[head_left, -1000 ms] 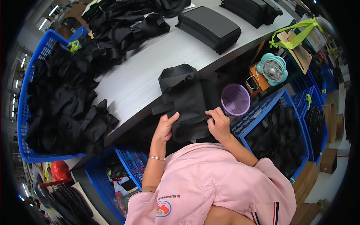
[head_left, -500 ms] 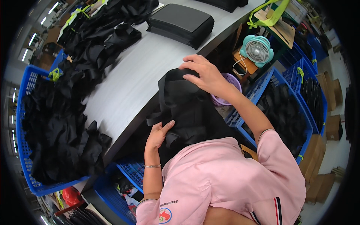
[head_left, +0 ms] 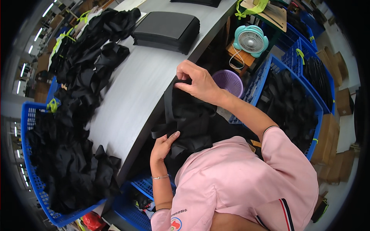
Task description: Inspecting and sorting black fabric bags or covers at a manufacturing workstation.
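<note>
A black fabric piece [head_left: 192,119] with wide straps hangs over my lap beside the table edge. My right hand [head_left: 196,82] pinches its upper end, thumb and fingers closed on the black cloth. Lower down, my left hand [head_left: 163,145] grips the piece near the looped strap [head_left: 163,130], its thumb lying on top. A long band runs along the left side of the cloth between both hands. Dark folds merge with my lap, so the lower part of the piece is hard to make out.
On the grey table [head_left: 127,104] lie a stack of black sheets [head_left: 167,30] and a heap of black fabric [head_left: 84,77], which spills into a blue crate [head_left: 38,184]. At right are a teal fan [head_left: 251,40], a purple basket [head_left: 228,82] and another blue crate [head_left: 314,102].
My right hand has closed from a spread grip into a pinch on the cloth's upper end. The long band now shows along the left side. My view has shifted slightly.
</note>
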The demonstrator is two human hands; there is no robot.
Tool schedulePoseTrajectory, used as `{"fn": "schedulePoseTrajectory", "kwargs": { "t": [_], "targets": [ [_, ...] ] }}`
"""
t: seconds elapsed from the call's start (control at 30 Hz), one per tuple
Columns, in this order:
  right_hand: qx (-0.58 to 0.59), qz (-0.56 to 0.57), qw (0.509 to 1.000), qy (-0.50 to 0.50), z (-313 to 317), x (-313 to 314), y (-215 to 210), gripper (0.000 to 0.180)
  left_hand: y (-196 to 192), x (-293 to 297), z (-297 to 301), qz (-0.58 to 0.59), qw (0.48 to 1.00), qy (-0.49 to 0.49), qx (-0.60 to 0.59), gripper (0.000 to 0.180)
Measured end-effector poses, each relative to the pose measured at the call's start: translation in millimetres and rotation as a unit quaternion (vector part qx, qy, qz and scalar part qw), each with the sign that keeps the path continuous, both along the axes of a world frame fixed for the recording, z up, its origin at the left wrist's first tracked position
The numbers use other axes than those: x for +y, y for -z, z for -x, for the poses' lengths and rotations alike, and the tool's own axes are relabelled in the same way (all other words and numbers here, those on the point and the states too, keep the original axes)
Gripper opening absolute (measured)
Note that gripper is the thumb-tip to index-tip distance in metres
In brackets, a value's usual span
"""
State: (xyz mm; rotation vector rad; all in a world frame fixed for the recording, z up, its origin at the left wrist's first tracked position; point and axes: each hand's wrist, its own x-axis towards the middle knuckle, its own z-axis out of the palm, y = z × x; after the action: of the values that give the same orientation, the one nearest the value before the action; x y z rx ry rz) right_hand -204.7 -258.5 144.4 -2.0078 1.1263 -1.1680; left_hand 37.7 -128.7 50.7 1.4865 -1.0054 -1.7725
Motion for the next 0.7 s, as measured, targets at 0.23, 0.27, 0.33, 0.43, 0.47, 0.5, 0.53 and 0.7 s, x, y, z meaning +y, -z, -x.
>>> {"fn": "schedulePoseTrajectory", "kwargs": {
  "t": [0.23, 0.27, 0.33, 0.43, 0.47, 0.5, 0.53, 0.7],
  "targets": [
    [0.008, 0.088, 0.996, -0.031, 12, -10, 4, 0.023, -18, -18, 14, -0.005, 0.998, 0.015, 0.063, 0.027],
    [0.032, 0.128, 0.991, -0.033, 12, -12, 2, 0.020, -19, -20, 14, -0.008, 0.998, 0.019, 0.062, 0.027],
    [0.055, 0.169, 0.984, -0.030, 14, -16, 0, 0.018, -20, -26, 15, -0.010, 0.999, 0.022, 0.036, 0.025],
    [0.133, 0.272, 0.953, 0.007, 24, -20, 5, 0.021, -43, -40, 20, -0.021, 0.991, 0.069, -0.110, 0.030],
    [0.151, 0.288, 0.945, 0.026, 25, -21, 8, 0.023, -51, -45, 24, -0.025, 0.968, 0.101, -0.229, 0.036],
    [0.154, 0.282, 0.946, 0.046, 25, -21, 10, 0.025, -40, -43, 22, 0.016, 0.975, 0.079, -0.206, 0.045],
    [0.152, 0.252, 0.954, 0.057, 27, -19, 10, 0.021, -40, -45, 24, 0.021, 0.973, 0.104, -0.204, 0.045],
    [0.038, -0.013, 0.998, 0.042, 48, -19, 12, 0.020, -25, -48, 24, 0.079, 0.977, 0.097, -0.174, 0.032]
  ]
}}
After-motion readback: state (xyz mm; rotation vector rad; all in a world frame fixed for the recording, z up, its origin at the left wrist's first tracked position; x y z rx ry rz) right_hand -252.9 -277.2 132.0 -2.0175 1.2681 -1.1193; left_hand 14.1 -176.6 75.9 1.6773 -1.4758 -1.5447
